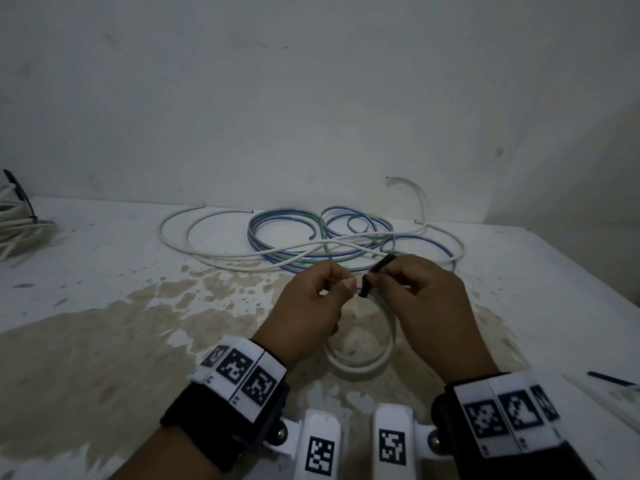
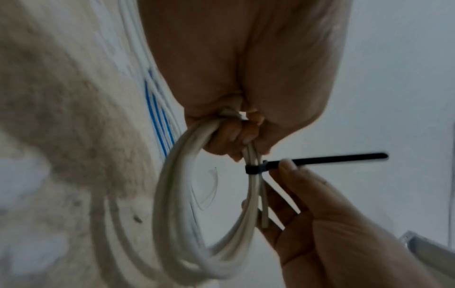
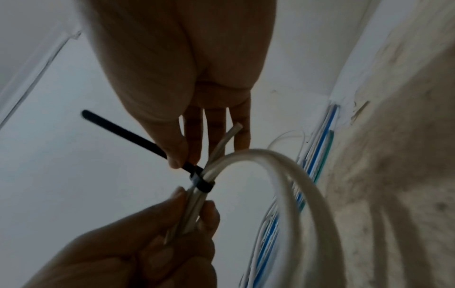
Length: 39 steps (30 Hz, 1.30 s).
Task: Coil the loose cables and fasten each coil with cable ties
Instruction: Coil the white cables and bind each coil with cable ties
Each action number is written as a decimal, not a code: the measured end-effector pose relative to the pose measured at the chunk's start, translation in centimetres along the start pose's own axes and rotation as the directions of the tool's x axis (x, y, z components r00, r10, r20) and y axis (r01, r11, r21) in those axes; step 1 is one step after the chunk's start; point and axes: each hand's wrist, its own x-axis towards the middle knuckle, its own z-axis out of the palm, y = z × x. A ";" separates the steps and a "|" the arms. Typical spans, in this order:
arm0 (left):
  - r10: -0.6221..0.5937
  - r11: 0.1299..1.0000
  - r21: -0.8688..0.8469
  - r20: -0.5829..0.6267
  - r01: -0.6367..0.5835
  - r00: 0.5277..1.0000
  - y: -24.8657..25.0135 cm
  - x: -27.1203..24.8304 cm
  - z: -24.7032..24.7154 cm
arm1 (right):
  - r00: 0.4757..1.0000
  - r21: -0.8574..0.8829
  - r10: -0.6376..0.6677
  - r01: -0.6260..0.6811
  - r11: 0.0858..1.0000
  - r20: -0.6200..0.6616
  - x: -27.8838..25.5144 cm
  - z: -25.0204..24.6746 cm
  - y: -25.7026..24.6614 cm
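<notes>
- Here the left hand [image 1: 308,306] is pinching the white coil [image 2: 187,204] near its top, holding it up over the stained table [image 1: 104,323].
- The right hand [image 1: 429,299] is gripping the black cable tie [image 2: 320,158] between thumb and fingers — its band is already wrapped around the coil's strands, tail sticking out sideways.
- Behind, loose white and blue cables [image 1: 311,237] are lying tangled near the wall [image 1: 311,98].
- Another white bundle [image 1: 17,220] is sitting at the far left edge.

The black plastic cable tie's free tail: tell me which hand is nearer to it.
Right. The right hand pinches the black plastic cable tie at its tail; the left hand grips the white cable coil beside the tie's loop.
</notes>
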 end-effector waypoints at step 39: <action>-0.100 0.994 0.046 -0.018 0.101 0.995 1.6 -0.1 -1.1 | 0.954 -0.153 0.228 -0.200 0.968 0.197 -0.2 -0.3 0.8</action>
